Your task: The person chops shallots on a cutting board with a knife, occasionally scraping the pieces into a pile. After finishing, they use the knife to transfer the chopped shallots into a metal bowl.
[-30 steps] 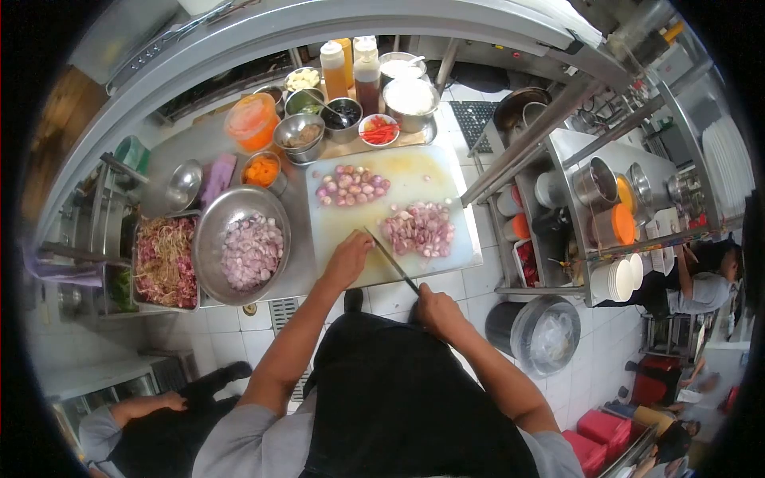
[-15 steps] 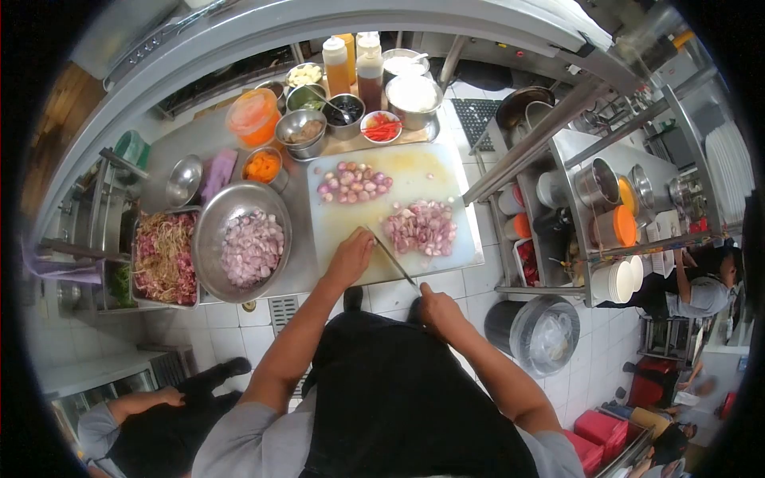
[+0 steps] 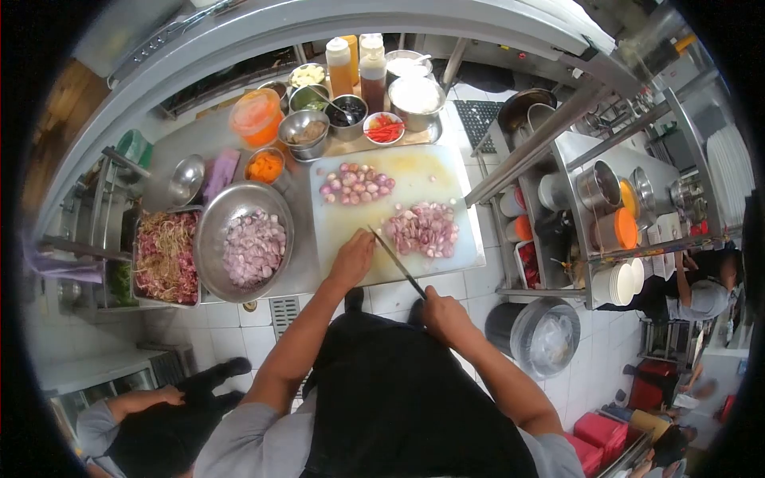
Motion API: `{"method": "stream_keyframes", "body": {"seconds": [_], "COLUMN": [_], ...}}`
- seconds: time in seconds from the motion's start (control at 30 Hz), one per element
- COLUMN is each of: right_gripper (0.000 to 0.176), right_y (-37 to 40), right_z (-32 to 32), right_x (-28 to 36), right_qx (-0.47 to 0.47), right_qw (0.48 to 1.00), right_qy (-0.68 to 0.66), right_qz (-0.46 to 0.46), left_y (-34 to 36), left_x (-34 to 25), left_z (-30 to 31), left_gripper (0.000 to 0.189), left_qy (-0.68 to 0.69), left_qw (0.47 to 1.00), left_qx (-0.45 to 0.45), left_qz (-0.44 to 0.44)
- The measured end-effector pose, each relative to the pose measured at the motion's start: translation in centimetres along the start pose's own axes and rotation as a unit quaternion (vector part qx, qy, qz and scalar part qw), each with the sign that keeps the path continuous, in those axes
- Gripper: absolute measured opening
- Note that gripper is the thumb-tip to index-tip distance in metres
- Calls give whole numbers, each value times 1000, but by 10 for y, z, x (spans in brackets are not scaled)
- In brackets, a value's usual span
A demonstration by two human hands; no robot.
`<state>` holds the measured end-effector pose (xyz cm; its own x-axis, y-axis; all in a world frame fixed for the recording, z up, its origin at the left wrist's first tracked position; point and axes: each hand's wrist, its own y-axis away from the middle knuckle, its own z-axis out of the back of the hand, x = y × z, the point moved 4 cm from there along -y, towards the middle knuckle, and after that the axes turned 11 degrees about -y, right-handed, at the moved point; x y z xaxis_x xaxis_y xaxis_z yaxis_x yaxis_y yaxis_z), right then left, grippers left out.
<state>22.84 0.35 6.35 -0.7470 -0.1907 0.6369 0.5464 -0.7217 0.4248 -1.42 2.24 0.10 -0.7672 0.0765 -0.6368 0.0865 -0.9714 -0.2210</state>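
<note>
My right hand (image 3: 447, 316) is closed around the handle of a knife (image 3: 402, 265), whose blade slants up and left across the front of the white cutting board (image 3: 343, 219). Near the blade's tip, the fingers of my left hand (image 3: 353, 259) are pinched together on what looks like a shallot, mostly hidden by them. Sliced shallots (image 3: 422, 229) lie heaped just right of the blade. Farther back on the board sits a group of whole peeled shallots (image 3: 357, 184). A wide metal bowl (image 3: 209, 239) left of the board contains more cut shallots (image 3: 253, 248).
A tray of bean sprouts (image 3: 166, 255) stands at the left. Behind the board are sauce bottles (image 3: 339, 68), a bowl of red chillies (image 3: 384, 128) and several metal containers. A steel post (image 3: 522, 151) rises at the right. Another person (image 3: 151, 422) is at lower left.
The whole view has shifted slightly. The knife and both hands stay at nearly the same spot on the board, the blade tip still by my left fingertips.
</note>
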Motion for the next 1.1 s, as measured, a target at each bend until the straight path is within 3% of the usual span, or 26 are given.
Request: {"method": "stream_keyframes", "body": {"seconds": [0.73,0.93,1.1], "right_gripper": [17,18,21], "right_y": [8,-25,-12], "right_z": [-1,-26,-6], "right_x": [-7,-19,-5], "right_qx": [5,-18,3], "right_qw": [1000,999,1000], "right_qy": [-2,-28,-22], "right_qz": [-17,12,-9], "left_y": [1,3,1], "left_x": [-3,-3,-6], "left_z": [1,-2,2], "left_gripper": [7,8,9], "left_qy": [11,12,20], "left_qw": [1000,1000,999], "left_qx": [-16,-21,-25], "left_qz": [14,8,17]}}
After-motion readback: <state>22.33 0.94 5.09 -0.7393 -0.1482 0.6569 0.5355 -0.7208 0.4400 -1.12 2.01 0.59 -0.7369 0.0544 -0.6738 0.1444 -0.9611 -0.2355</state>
